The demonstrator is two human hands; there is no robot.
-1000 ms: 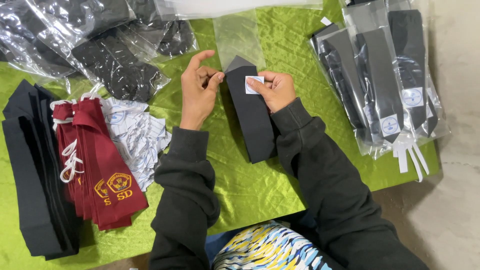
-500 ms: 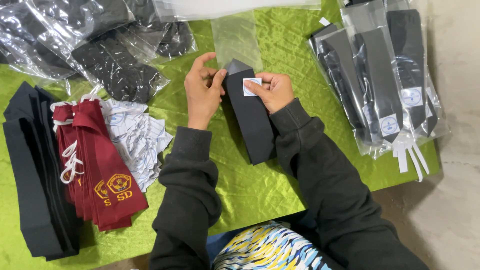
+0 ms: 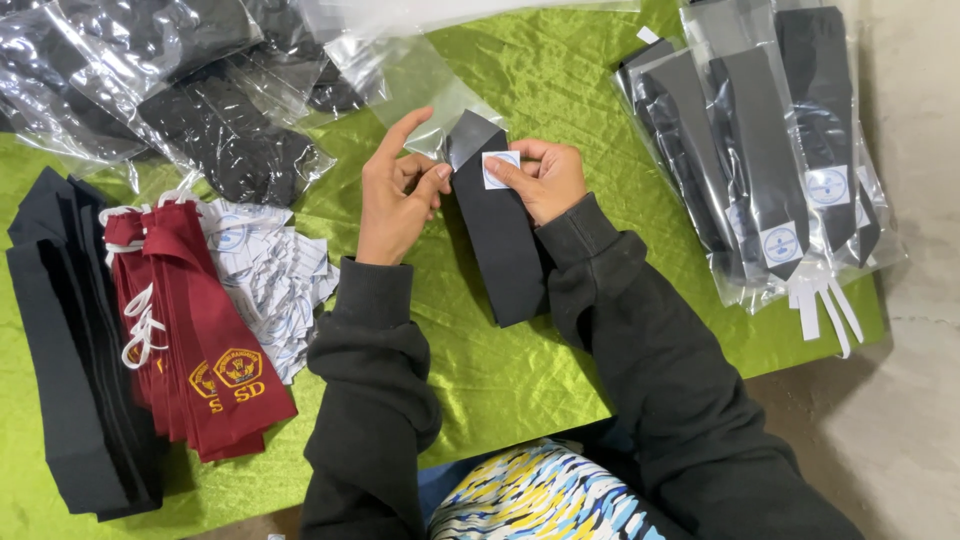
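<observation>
While my right hand [image 3: 545, 180] presses a small white rectangular paper label [image 3: 499, 169] onto the flat black fabric necktie [image 3: 497, 235], thumb and fingers closed on the label's edge, my left hand [image 3: 397, 190] sits just left of the tie's pointed top. Its index finger is raised and the other fingers are curled loosely, thumb tip touching the tie's edge; it clamps nothing. Against the frames before, the left hand has drawn slightly closer to the tie and the index finger has lifted; the tie and label have not moved.

Behind the tie's point lies an empty clear plastic sleeve [image 3: 420, 85]. Well left of the tie are a loose heap of white paper labels [image 3: 275, 275], a stack of maroon ties with gold crests [image 3: 200, 340], and beyond those a stack of plain black ties [image 3: 65, 350]. Right of the tie lie bagged black ties in clear sleeves [image 3: 775, 150]. Everything rests on a wrinkled lime-green satin cloth [image 3: 500, 380]. Farther right of it, bare grey concrete floor [image 3: 900, 400] shows.
</observation>
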